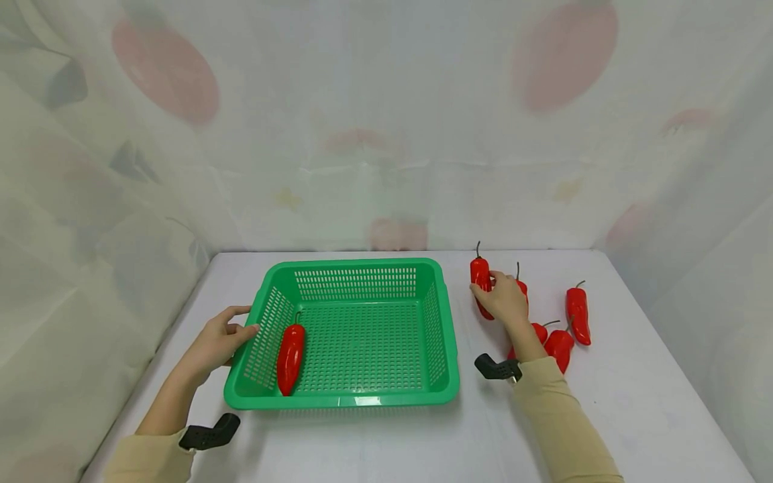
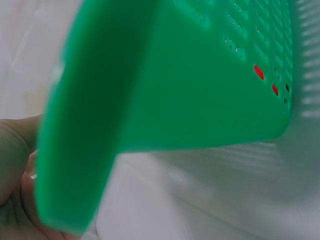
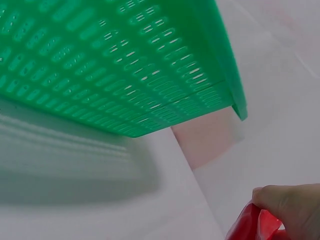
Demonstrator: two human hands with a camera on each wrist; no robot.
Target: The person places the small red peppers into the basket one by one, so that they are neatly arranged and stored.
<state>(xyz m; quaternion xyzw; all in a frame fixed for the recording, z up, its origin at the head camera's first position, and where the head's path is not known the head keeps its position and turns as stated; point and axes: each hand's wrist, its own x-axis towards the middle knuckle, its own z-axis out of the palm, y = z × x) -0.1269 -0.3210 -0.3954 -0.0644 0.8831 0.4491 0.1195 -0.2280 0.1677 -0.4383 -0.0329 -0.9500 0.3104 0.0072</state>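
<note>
At the left side of a green plastic basket [image 1: 386, 400], my left hand [image 1: 213, 343] grips the rim between thumb and fingers. The left wrist view shows part of that hand [image 2: 17, 175] behind the basket's rim [image 2: 75, 150]. One red chili pepper [image 1: 291, 359] lies inside, along the left wall. To the right of the basket, my right hand [image 1: 506, 300] pinches another red chili pepper [image 1: 480, 274], its stem pointing away from me. The same pepper [image 3: 247, 222] shows under the thumb in the right wrist view. Whether it touches the table cannot be told.
Several more red chili peppers lie on the white table [image 1: 640, 402] around my right forearm: one pepper [image 1: 578, 314] farther right, another pepper [image 1: 560, 345] near the sleeve, and others partly hidden by the hand. Printed fabric [image 1: 386, 121] hangs behind the table and at both sides.
</note>
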